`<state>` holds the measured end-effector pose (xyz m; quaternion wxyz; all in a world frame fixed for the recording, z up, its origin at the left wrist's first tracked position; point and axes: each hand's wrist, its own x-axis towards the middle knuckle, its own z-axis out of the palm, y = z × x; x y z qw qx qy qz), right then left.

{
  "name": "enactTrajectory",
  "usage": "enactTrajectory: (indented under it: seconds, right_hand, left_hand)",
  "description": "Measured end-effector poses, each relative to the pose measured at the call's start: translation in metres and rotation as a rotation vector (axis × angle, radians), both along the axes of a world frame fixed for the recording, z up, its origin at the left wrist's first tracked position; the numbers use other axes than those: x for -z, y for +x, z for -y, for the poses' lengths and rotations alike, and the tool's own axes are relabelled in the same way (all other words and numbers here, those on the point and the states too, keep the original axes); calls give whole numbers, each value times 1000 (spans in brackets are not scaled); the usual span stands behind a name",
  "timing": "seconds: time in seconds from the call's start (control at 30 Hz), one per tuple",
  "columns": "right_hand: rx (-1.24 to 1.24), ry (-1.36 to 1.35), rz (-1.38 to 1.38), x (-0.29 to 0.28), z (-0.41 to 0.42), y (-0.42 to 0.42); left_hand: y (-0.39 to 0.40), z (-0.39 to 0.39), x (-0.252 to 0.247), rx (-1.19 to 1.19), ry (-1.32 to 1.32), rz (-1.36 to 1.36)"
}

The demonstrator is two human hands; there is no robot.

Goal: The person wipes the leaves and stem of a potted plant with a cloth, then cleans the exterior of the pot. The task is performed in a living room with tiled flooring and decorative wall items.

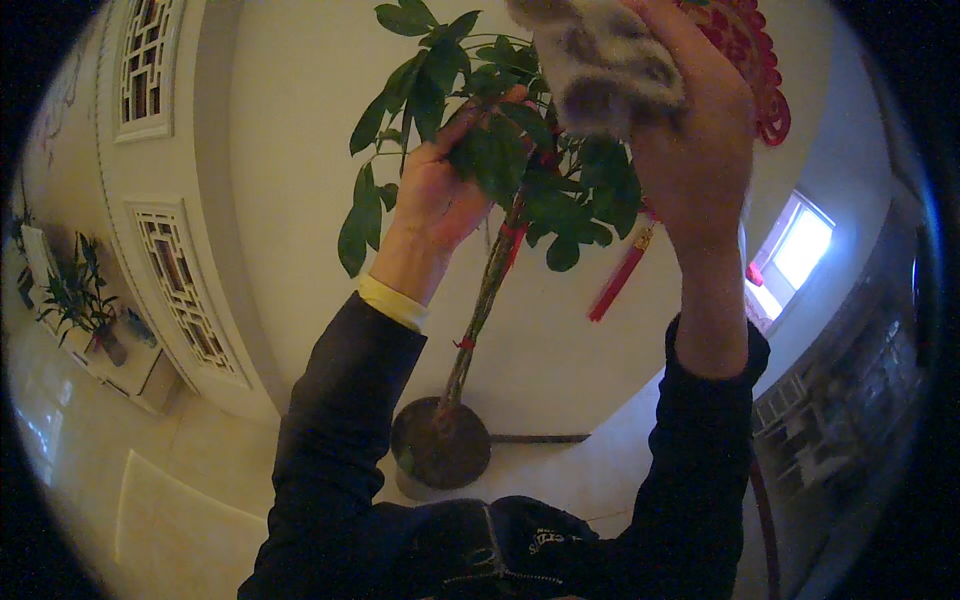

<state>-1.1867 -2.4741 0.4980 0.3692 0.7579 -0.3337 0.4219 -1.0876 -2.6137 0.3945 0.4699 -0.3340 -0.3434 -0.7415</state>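
Before me stands a tall potted plant [480, 300] with a braided trunk and broad green leaves. My left hand [442, 187] is raised among the leaves, its fingers curled behind a leaf [495, 154] that partly covers them. Higher up on the right, my right hand [697, 142] grips a crumpled grey-brown cloth [600, 67] next to the foliage. The cloth hides part of the leaves behind it. Red ribbon [514, 232] is tied around the trunk, which rises from a round pot [442, 450] of dark soil on the floor.
A red tassel [619, 281] hangs right of the leaves, below a red wall ornament [739, 45]. White lattice panels [184, 285] line the left wall. Another potted plant [90, 300] stands on a low cabinet [142, 367] at far left. A bright window [799, 240] is at right.
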Motion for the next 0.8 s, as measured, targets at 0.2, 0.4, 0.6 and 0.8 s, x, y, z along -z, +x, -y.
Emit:
enactTrajectory:
  seconds: [0.2, 0.4, 0.6, 0.8]
  right_hand:
    - [193, -18, -303, 16, 53, -2]
    - [378, -55, -414, 75, 29, 6]
    - [84, 360, -391, 79, -18, 13]
    - [-239, 468, -203, 57, -56, -9]
  left_hand:
    - [1, -9, 3, -51, 112, 42]
    - [2, -23, 10, 26, -12, 19]
    - [4, -15, 7, 80, -11, 17]
    - [24, -15, 28, 80, -25, 64]
